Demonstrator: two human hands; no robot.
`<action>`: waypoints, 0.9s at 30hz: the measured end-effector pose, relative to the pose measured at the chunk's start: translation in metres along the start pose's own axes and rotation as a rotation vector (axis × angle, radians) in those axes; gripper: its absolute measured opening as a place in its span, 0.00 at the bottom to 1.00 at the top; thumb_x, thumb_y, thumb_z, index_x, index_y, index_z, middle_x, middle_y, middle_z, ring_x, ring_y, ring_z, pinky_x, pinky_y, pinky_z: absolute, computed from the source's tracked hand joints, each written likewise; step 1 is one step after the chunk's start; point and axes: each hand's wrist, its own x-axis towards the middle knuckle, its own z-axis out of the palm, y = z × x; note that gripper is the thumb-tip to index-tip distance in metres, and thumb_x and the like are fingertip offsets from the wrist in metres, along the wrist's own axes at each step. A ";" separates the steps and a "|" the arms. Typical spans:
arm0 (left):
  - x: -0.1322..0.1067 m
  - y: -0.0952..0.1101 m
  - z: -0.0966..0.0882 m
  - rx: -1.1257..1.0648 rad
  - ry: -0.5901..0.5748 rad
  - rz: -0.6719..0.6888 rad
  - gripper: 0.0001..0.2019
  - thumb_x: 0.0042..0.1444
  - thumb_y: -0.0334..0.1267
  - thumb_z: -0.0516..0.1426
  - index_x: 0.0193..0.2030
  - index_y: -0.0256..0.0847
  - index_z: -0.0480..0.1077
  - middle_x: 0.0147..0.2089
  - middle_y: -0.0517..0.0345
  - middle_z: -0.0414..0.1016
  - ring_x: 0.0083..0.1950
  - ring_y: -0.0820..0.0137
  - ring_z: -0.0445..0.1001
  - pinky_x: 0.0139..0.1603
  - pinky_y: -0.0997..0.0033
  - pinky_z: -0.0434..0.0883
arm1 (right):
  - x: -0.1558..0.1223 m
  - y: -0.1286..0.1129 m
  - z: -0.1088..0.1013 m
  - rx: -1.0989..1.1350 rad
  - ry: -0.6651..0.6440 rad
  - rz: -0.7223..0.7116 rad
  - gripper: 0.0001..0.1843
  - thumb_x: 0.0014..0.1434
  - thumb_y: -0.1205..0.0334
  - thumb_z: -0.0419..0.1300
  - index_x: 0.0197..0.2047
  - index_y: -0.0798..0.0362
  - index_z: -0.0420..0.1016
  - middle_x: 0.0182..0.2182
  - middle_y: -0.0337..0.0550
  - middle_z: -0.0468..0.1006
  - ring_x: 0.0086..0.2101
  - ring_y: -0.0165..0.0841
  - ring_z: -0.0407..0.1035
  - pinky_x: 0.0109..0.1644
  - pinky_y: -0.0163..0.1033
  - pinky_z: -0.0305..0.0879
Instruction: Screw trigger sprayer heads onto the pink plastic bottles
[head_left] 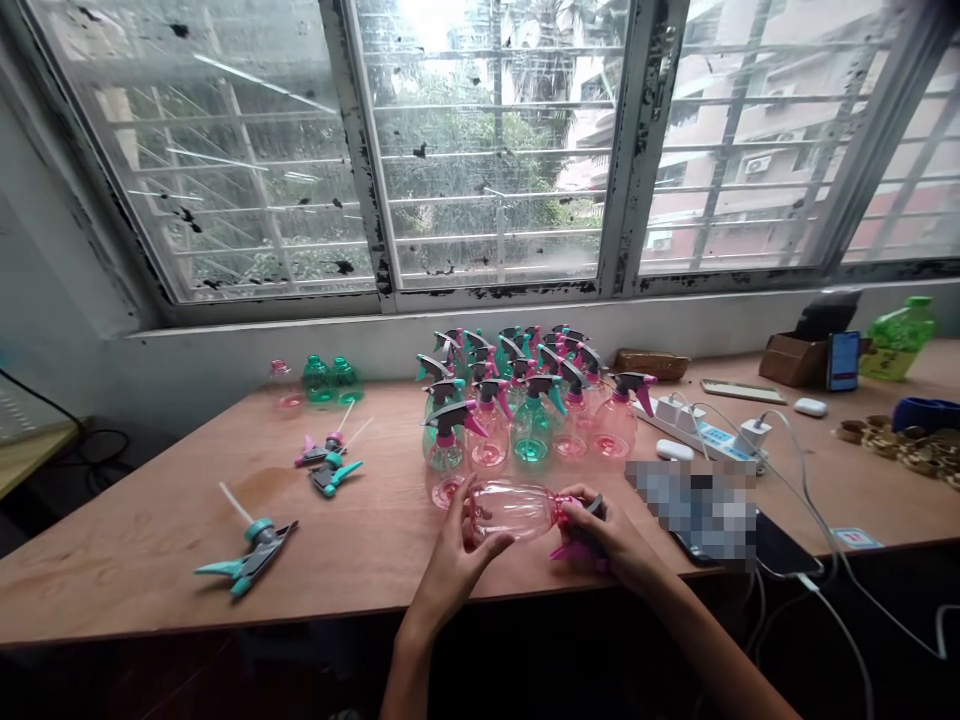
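Note:
A clear pink spray bottle (516, 509) lies on its side between my hands at the table's front edge. My left hand (455, 553) is wrapped round its body. My right hand (600, 530) grips the pink and grey trigger head (576, 548) at the bottle's neck. Just behind stands a cluster of several finished pink and teal spray bottles (525, 400).
Loose trigger heads lie at the left: a teal one (247, 560) and two more (330, 462). Capless bottles (319, 382) stand by the wall. To the right lie a power strip (709, 432) with cables, a phone (780, 548), a cardboard box (793, 358) and a green bottle (898, 336).

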 end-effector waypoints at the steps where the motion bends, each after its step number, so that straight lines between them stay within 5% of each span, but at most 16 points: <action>1: 0.000 -0.002 -0.001 -0.040 -0.002 0.004 0.46 0.52 0.48 0.67 0.73 0.46 0.48 0.66 0.43 0.65 0.61 0.55 0.71 0.63 0.56 0.68 | 0.000 0.000 0.000 -0.004 -0.001 0.001 0.23 0.54 0.42 0.70 0.40 0.53 0.74 0.27 0.39 0.76 0.27 0.33 0.70 0.33 0.37 0.71; 6: -0.001 -0.005 -0.002 -0.168 0.001 0.015 0.50 0.48 0.43 0.70 0.73 0.49 0.48 0.70 0.45 0.62 0.72 0.51 0.60 0.70 0.50 0.61 | -0.001 -0.001 -0.003 -0.036 -0.021 -0.002 0.25 0.53 0.44 0.71 0.44 0.54 0.73 0.27 0.39 0.77 0.28 0.34 0.70 0.34 0.39 0.70; 13: -0.002 0.003 -0.005 -0.199 -0.065 0.011 0.48 0.50 0.43 0.69 0.73 0.50 0.50 0.70 0.46 0.64 0.72 0.49 0.61 0.71 0.49 0.61 | -0.002 0.001 -0.006 -0.060 -0.080 -0.032 0.21 0.54 0.48 0.72 0.41 0.51 0.71 0.27 0.38 0.78 0.28 0.34 0.71 0.34 0.37 0.68; 19: -0.002 -0.003 -0.008 -0.221 -0.157 0.059 0.49 0.54 0.41 0.67 0.75 0.58 0.42 0.77 0.52 0.49 0.72 0.51 0.61 0.70 0.50 0.63 | 0.001 0.004 -0.004 -0.141 0.063 -0.097 0.25 0.50 0.44 0.73 0.43 0.52 0.74 0.31 0.41 0.79 0.30 0.35 0.72 0.33 0.37 0.68; 23: 0.000 -0.010 -0.008 -0.173 -0.104 0.030 0.52 0.53 0.46 0.67 0.76 0.52 0.38 0.72 0.46 0.60 0.71 0.50 0.62 0.70 0.49 0.62 | 0.000 0.003 0.000 -0.167 0.018 -0.122 0.23 0.52 0.43 0.71 0.40 0.53 0.74 0.29 0.41 0.78 0.30 0.35 0.72 0.34 0.39 0.69; 27: -0.001 -0.005 -0.006 -0.099 -0.082 -0.019 0.46 0.55 0.49 0.65 0.75 0.40 0.47 0.64 0.40 0.71 0.69 0.48 0.65 0.70 0.49 0.61 | 0.000 0.004 0.001 -0.202 -0.029 -0.160 0.22 0.54 0.43 0.70 0.37 0.53 0.75 0.29 0.42 0.78 0.32 0.37 0.73 0.37 0.40 0.71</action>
